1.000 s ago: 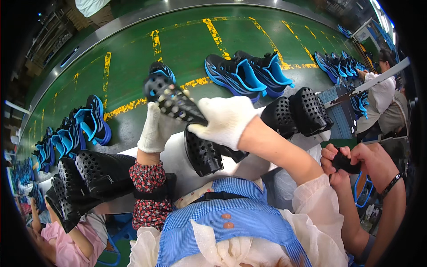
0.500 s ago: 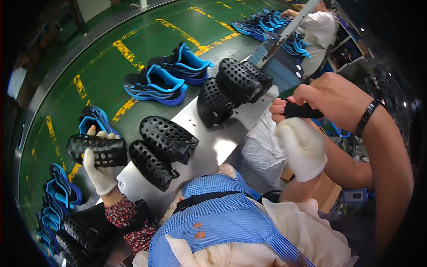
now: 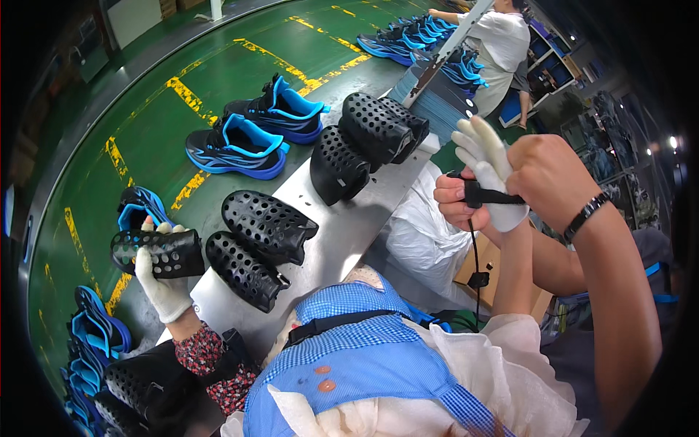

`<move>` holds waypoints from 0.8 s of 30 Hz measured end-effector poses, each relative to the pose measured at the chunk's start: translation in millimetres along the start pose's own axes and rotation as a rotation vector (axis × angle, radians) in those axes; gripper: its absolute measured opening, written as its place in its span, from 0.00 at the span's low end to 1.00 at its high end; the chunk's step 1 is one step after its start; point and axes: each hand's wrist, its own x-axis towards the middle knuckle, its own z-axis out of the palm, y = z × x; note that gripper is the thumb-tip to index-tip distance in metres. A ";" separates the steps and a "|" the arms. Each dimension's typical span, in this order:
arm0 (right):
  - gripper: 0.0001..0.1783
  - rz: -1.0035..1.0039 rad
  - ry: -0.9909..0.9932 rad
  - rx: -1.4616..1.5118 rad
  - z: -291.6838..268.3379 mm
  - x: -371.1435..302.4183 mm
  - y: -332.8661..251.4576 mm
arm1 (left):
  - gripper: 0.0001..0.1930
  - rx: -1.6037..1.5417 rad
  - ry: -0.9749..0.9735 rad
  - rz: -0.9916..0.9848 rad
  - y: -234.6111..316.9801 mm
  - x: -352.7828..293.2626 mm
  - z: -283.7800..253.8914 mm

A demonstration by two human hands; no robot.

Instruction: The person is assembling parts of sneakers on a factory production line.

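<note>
My left hand (image 3: 156, 284), in a white glove with a bare fingertip showing, grips a black perforated plastic shoe tree (image 3: 172, 251) at the bench's left end. My right hand (image 3: 489, 156), also white-gloved, is raised at the right with its fingers stretched upward and holds nothing. Around its base runs a black strap (image 3: 502, 197) with a small black box, and a thin dark cable (image 3: 475, 255) hangs below. Another person's bare hands, one (image 3: 460, 200) at the box and one (image 3: 550, 175) beside my palm, handle the strap.
More perforated shoe trees (image 3: 268, 218) lie on the metal bench (image 3: 349, 247). Blue-and-black sneakers (image 3: 237, 149) stand beyond it, with several more at lower left (image 3: 95, 328). A white plastic bag (image 3: 422, 233) and a carton (image 3: 473, 266) sit at right. A co-worker (image 3: 499, 44) stands far right.
My right hand has turned upward and its fingers have spread. The other person's hands have brought the strap from above my hand to around it. My left hand keeps its hold.
</note>
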 end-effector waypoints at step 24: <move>0.07 -0.786 -0.335 -0.727 109.0 123.3 -57.1 | 0.28 0.059 0.138 0.123 9.7 -4.6 12.0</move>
